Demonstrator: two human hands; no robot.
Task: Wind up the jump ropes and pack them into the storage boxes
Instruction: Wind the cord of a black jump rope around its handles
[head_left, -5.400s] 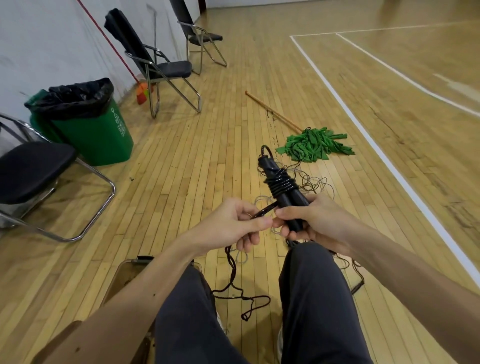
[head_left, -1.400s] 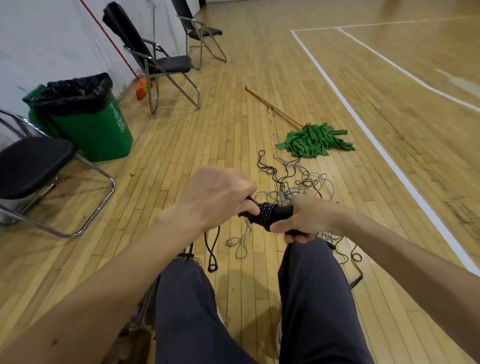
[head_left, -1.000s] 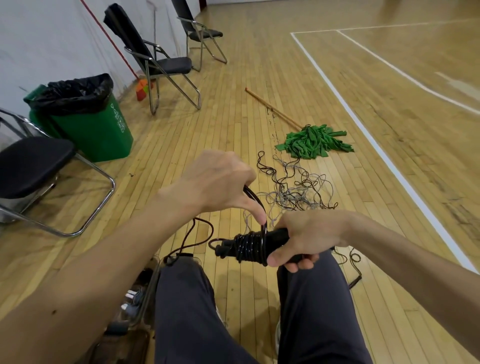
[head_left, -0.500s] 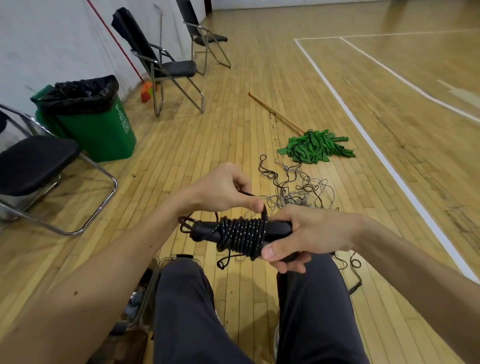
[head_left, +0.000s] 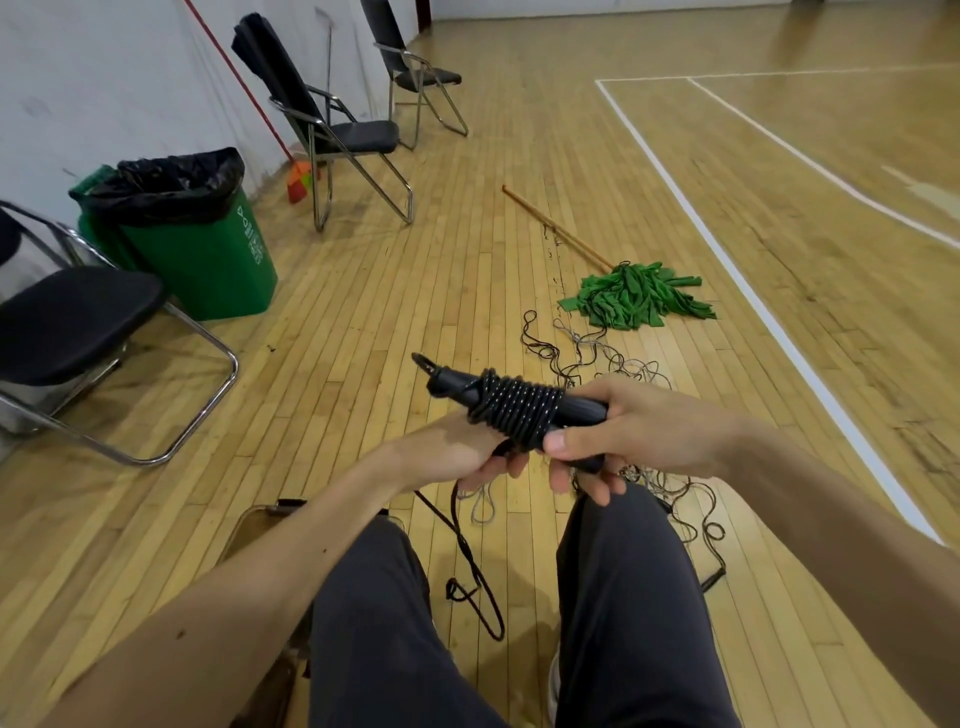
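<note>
Roughly level, the wound jump rope (head_left: 514, 408) lies with its long axis running left to right in front of the person. Its capped, looped end points left and slightly away, and its butt end points right into the right hand (head_left: 649, 426). Black cord is coiled tightly around the middle of the handles.

The right hand comes in from the right, palm towards the body. Its fingers wrap the butt end and its thumb presses the near edge of the coils, so the bundle sticks out to the left of this firm grip. The left hand (head_left: 447, 452) sits just beneath the coils with its knuckles up and its fingers curled closed on the loose tail (head_left: 467, 561). That tail drops from the hand to the floor between the 2 knees.

Beyond the hands, a tangle of ropes (head_left: 587, 358) lies on the wooden floor (head_left: 363, 322), near a green mop (head_left: 634, 296). A clear storage box (head_left: 249, 525) stands beside the left leg, its contents hidden.
</note>
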